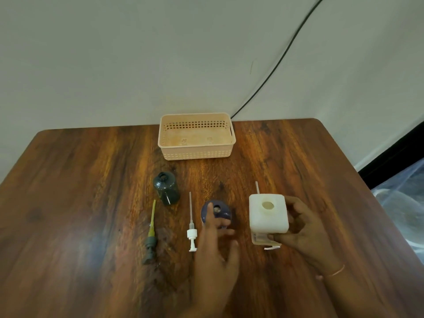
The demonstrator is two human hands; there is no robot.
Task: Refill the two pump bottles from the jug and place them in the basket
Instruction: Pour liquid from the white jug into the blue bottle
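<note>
Brown wooden table (80, 203), peach slotted plastic basket (197, 154) at its far edge: right hand (305, 232) clamps the white square plastic jug (268, 216) beside the round purple bottle (223, 213), where the blurred left hand (215, 255) has an unclear grip.

Uncapped dark bottle (166, 188), purple bottle (226, 212), white jug (268, 218), peach basket (197, 154) behind.

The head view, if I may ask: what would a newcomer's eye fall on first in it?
Most striking is the white jug, its mouth open, gripped by the right hand at the near right of the table. Just left of it the left hand is at the purple bottle, with a white pump and a dark pump lying further left. The peach basket stands at the back by the wall.
</note>
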